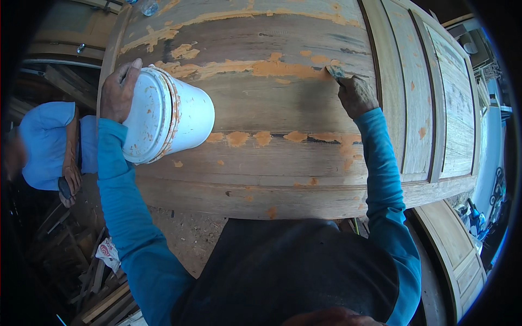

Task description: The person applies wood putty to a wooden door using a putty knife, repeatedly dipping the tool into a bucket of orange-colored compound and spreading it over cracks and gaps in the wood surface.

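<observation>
My left hand grips the far edge of a white plastic bucket with its lid on. Orange filler smears mark the rim. My right hand is closed round a putty knife, its blade against the wood at the right end of an orange filler strip. Beneath both lies a broad wooden panel. More filler patches follow a dark seam nearer to me, and another long streak runs along the far side.
At the left a person in a blue shirt holds a dark object. Scrap wood lies below them. A clear plastic bottle stands at the far left. Framed panel sections extend right; another wooden panel leans lower right.
</observation>
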